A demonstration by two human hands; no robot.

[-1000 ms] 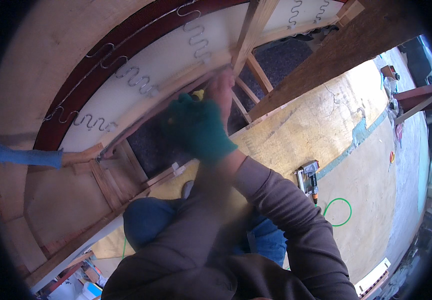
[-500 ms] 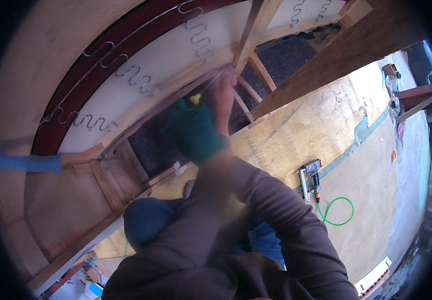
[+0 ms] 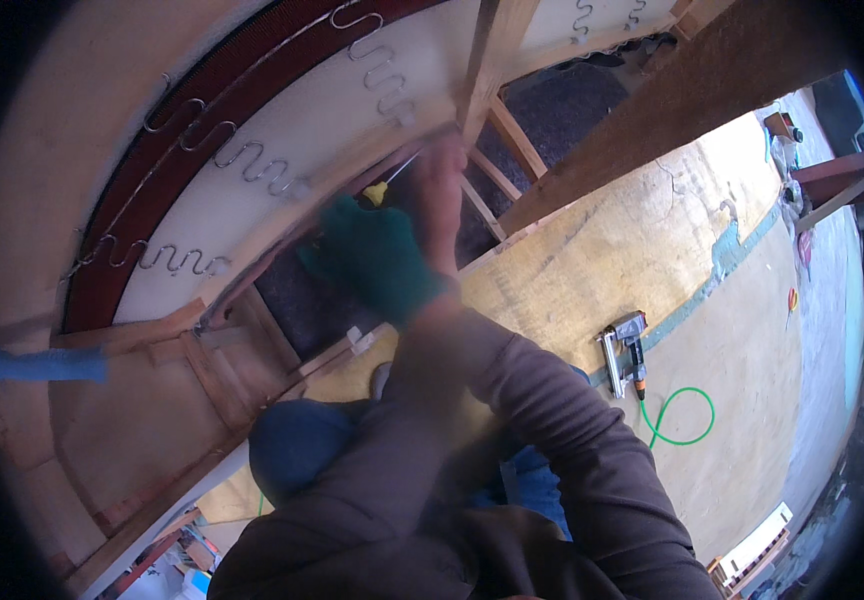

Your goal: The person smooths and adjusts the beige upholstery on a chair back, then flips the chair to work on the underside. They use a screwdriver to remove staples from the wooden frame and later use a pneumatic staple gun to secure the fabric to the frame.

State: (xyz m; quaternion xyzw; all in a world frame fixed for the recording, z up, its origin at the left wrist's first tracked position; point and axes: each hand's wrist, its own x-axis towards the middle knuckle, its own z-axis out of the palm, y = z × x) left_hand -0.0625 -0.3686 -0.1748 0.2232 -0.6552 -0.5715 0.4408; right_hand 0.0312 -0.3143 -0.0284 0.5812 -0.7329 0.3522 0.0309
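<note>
My forearms cross in front of me. My right hand (image 3: 377,250), in a green glove, reaches to the left and grips a screwdriver-like tool with a yellow handle (image 3: 376,194). The tool's thin metal shaft points up and right toward my left hand (image 3: 440,185), which is bare and blurred. The left fingers look curled at the lower rail of a wooden frame, beside the shaft's tip; what they hold is hidden. A dark reddish edge strip (image 3: 282,240) runs along that rail. Zigzag wire springs (image 3: 252,160) and a dark red band (image 3: 167,160) line the pale panel behind.
A pneumatic stapler (image 3: 624,352) with a green hose (image 3: 687,442) lies on the board floor at right. A broad brown plank (image 3: 652,110) slants across the upper right. Orange-handled scissors (image 3: 792,300) lie farther right. A blue sleeve-like piece (image 3: 37,365) shows at the left.
The yellow-handled tool and my gloved right hand have shifted slightly left. My left hand stays near the shaft's tip, now more blurred. The blue piece at left has moved lower.
</note>
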